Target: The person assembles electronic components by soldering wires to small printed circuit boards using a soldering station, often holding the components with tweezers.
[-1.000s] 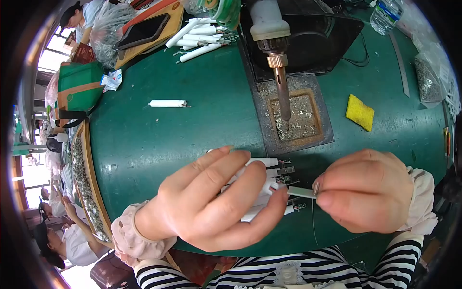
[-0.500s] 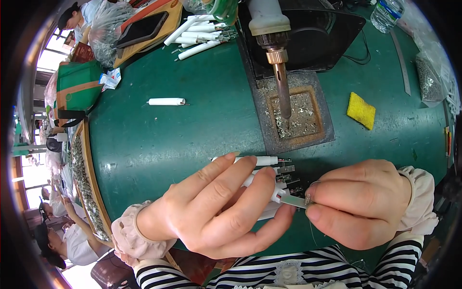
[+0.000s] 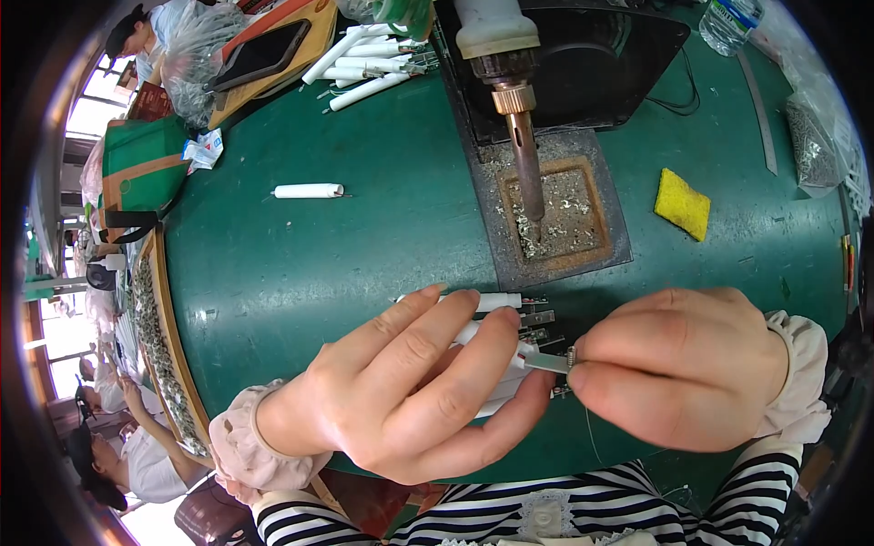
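My left hand (image 3: 401, 387) is closed around a white tube, mostly hidden by the fingers, with a flat metal strip (image 3: 546, 361) jutting out to the right. Thumb and forefinger of my right hand (image 3: 683, 369) pinch a small coil spring (image 3: 572, 357) against the strip's tip. A thin wire (image 3: 594, 437) hangs below that pinch. Under and beyond my left fingers lie several more white tubes (image 3: 499, 300) with metal ends, partly covered. Farther off, a soldering iron (image 3: 525, 164) points down over a square tray (image 3: 603, 218) of solder crumbs.
One white tube (image 3: 308, 191) lies alone at left; several more (image 3: 371, 86) are piled at the back near a phone (image 3: 262, 56). A yellow sponge (image 3: 683, 205) sits right of the tray. A wooden-edged bin (image 3: 164, 355) of small parts is at left, with co-workers beyond.
My right hand has moved slightly left and up, with the spring still at the strip. The left hand keeps its grip on the tube. The whole view has shifted a little.
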`<state>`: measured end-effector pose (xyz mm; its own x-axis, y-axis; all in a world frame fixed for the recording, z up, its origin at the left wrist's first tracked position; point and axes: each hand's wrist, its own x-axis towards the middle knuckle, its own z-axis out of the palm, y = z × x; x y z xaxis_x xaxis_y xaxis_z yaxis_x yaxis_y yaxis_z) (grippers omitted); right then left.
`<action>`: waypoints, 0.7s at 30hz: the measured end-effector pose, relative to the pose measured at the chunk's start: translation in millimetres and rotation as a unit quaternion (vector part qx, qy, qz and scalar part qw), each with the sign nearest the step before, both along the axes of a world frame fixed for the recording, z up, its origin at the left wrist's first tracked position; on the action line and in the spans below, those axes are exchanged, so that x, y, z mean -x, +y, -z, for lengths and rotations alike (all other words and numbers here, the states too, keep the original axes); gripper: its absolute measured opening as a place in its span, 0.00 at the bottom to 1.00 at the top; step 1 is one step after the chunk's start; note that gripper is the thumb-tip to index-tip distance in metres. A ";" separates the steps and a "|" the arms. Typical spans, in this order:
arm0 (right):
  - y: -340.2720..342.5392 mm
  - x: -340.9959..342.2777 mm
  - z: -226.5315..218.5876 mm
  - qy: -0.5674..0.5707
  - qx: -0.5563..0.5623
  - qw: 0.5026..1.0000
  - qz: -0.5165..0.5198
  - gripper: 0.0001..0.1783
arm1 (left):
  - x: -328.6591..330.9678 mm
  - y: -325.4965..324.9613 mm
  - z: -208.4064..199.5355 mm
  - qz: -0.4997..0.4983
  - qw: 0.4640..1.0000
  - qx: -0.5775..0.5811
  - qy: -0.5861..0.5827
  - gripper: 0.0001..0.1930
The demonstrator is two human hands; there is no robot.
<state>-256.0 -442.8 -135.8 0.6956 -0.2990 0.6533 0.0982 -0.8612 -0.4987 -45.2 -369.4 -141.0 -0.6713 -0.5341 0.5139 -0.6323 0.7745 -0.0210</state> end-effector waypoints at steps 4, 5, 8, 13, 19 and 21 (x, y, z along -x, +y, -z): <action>0.3 3.0 -1.8 0.011 0.047 0.999 -0.009 0.12 | 1.0 -1.8 -1.9 0.017 0.999 -0.023 0.020 0.15; 0.1 4.3 -3.0 0.021 0.044 0.999 -0.010 0.12 | 3.1 -1.8 -1.9 0.017 0.999 -0.031 0.026 0.15; -1.0 3.7 -3.4 0.062 -0.012 0.998 -0.009 0.13 | 2.2 -4.8 0.9 0.016 0.998 -0.043 0.052 0.15; -14.4 2.2 -1.6 0.139 -0.281 0.949 -0.014 0.10 | 3.3 -6.1 -4.2 -0.059 0.967 -0.186 0.163 0.13; -16.2 1.8 -4.5 0.120 -0.620 0.776 -0.013 0.07 | 8.7 -15.7 -12.7 -0.101 0.801 -0.505 0.305 0.09; -16.8 1.2 -0.8 0.118 -0.623 0.773 -0.023 0.07 | 9.4 -15.2 -9.3 -0.103 0.779 -0.525 0.325 0.09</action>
<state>-257.1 -459.6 -135.0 0.7798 -0.5655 -0.2687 -0.1066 0.3030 -0.9470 -54.6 -384.7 -131.7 -0.2953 -0.9517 -0.0839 -0.3573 0.0286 0.9335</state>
